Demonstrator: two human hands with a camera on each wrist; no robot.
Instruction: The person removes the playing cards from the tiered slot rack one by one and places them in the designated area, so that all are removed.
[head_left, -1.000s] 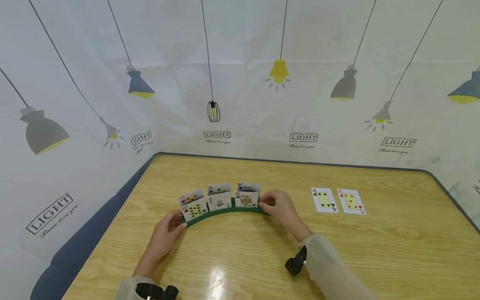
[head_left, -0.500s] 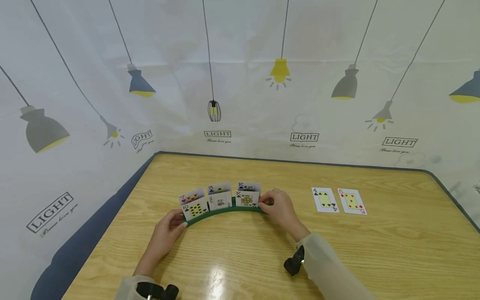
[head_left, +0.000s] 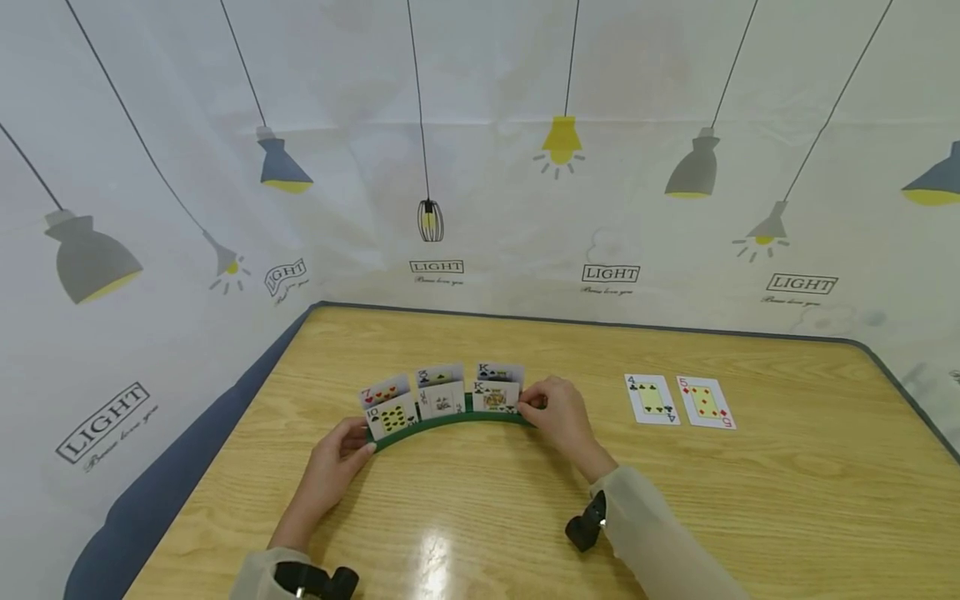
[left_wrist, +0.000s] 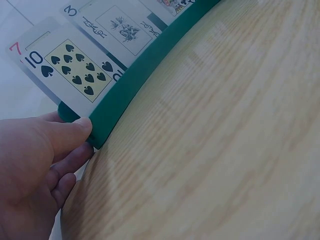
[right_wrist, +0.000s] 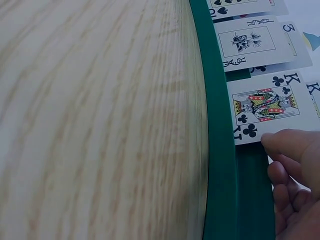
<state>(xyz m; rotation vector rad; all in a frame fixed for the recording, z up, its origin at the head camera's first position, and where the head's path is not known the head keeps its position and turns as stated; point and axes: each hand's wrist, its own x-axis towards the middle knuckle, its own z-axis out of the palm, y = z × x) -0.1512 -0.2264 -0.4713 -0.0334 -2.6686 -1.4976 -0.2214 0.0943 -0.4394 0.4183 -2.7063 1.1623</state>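
A curved green card holder [head_left: 442,422] stands on the table with playing cards upright in two rows. Its front row has a ten of spades [left_wrist: 75,70], a joker [head_left: 442,403] and a king of clubs [right_wrist: 270,105]. Behind them show a seven of hearts [head_left: 386,389], a black three [head_left: 441,374] and another king [head_left: 501,371]. At the holder's left end my left hand [head_left: 330,467] pinches it, thumb in front just below the ten. My right hand [head_left: 564,423] pinches the king of clubs by its lower right corner, with curled fingers behind the card.
Two cards lie face up on the wooden table [head_left: 810,467] to the right: a black four [head_left: 652,400] and a five of diamonds [head_left: 706,402]. A white curtain [head_left: 495,192] printed with lamps hangs around the back and left side.
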